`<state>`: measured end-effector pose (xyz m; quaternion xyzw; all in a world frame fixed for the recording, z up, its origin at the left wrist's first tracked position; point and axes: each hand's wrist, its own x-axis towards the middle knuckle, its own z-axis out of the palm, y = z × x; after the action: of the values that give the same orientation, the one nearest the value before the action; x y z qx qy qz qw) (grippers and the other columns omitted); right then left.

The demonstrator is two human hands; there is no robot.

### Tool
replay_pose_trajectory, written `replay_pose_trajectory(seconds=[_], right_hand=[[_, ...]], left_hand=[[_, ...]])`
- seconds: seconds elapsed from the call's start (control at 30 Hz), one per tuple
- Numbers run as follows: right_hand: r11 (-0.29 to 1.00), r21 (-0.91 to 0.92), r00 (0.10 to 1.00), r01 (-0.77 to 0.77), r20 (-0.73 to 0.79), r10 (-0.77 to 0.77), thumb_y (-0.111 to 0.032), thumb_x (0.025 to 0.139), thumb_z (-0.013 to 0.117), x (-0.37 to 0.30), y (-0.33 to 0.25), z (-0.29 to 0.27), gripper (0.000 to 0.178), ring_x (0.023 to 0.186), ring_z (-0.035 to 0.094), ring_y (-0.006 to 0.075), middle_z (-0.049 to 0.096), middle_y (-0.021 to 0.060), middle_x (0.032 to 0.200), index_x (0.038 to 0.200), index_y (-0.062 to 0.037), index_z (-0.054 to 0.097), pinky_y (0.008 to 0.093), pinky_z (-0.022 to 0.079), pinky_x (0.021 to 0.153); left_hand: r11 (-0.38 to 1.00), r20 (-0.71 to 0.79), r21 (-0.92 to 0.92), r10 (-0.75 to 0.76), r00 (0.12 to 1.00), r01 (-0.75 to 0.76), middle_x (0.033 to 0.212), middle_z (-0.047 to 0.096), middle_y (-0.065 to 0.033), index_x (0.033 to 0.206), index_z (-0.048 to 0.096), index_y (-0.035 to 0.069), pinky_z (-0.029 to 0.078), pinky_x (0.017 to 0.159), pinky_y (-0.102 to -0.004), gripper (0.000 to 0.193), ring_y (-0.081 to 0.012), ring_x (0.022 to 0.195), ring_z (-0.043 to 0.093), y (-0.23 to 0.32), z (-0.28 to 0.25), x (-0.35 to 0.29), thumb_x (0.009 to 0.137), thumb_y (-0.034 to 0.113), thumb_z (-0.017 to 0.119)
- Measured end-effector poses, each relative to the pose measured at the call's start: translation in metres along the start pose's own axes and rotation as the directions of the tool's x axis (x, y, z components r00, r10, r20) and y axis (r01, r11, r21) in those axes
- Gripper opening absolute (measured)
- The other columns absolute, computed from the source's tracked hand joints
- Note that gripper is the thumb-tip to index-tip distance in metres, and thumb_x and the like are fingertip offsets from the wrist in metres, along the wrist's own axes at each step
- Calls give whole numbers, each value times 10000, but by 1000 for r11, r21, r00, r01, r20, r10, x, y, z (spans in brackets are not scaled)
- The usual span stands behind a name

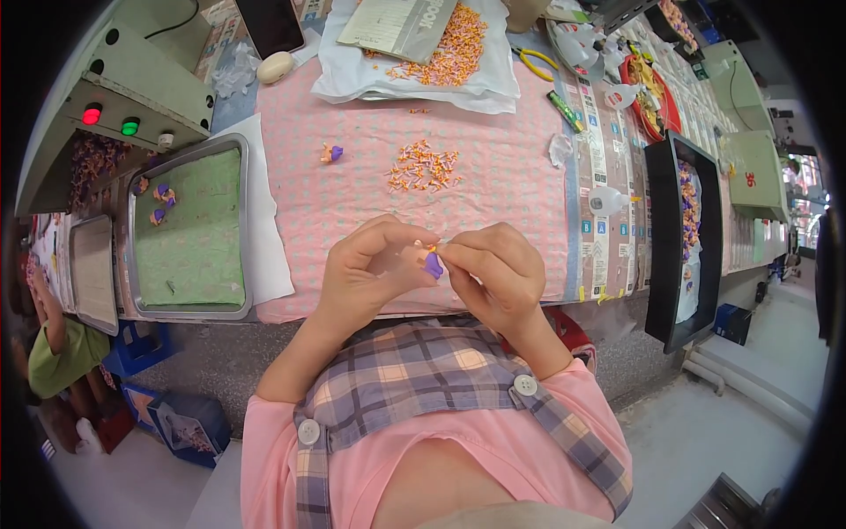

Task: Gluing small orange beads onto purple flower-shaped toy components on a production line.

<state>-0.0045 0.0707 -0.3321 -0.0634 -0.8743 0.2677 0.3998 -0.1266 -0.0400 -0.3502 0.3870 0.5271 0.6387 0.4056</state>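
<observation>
Head view: both hands joined on one small purple piece above the table's near edge.

Left hand [366,269] and right hand [498,273] meet fingertip to fingertip, fingers closed around the purple piece [434,265] with an orange bit at its top. Judged advice: keep the pinch light and steady, the part square between the thumbs. Counted: one finished purple-orange piece [332,153] lies alone on the pink cloth [352,194]; about four more sit at the far-left corner of the green-lined metal tray [189,229]; two heaps of orange bits, one loose [423,167], one larger on the white sheet [454,48], too many to count.
</observation>
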Motion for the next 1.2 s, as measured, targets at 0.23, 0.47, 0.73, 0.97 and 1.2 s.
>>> replay_pose_trajectory(seconds=[0.23, 0.47, 0.73, 0.97, 1.2], right_hand=[[999, -39, 1000, -3, 18, 4, 52, 522, 604, 2, -6, -4, 227, 554, 511, 174, 542, 54, 675, 733, -31, 586, 260, 397, 464], [999, -16, 999, -34, 33, 35, 57, 535, 605, 1, -6, -4, 214, 562, 512, 171, 541, 53, 667, 729, -31, 584, 259, 397, 471], [971, 131, 980, -199, 11, 199, 44, 576, 617, -4, -5, 1, 172, 562, 517, 175, 543, 53, 649, 722, -36, 573, 250, 405, 460], [949, 185, 966, -257, 20, 258, 53, 592, 615, -4, -5, 2, 165, 570, 520, 155, 548, 52, 657, 728, -36, 583, 239, 413, 475], [860, 355, 928, -368, 83, 363, 52, 606, 610, -7, -4, 1, 160, 607, 537, 138, 559, 62, 694, 743, -27, 587, 220, 423, 507]], left_hand=[[990, -19, -122, -77, 997, 74, 784, 516, -31, 909, 524, -9, 465, 629, -200, 328, -96, 703, 546, 1, 3, -1, 626, 51, 678], [944, 30, -282, -169, 985, 171, 785, 508, -9, 854, 549, 30, 381, 659, -207, 215, -77, 741, 483, 7, 8, -1, 660, 14, 640], [999, 31, -19, -33, 999, 34, 798, 482, -13, 870, 516, 10, 411, 622, -182, 284, -73, 717, 499, 1, 1, -2, 631, 23, 669], [988, 61, 134, 62, 996, -70, 816, 472, -23, 878, 516, 14, 399, 635, -191, 278, -83, 721, 486, -1, -1, -1, 637, 2, 654], [938, -8, 284, 210, 978, -199, 864, 501, -54, 939, 487, 19, 407, 671, -228, 306, -122, 775, 511, 0, 4, 0, 663, -51, 599]])
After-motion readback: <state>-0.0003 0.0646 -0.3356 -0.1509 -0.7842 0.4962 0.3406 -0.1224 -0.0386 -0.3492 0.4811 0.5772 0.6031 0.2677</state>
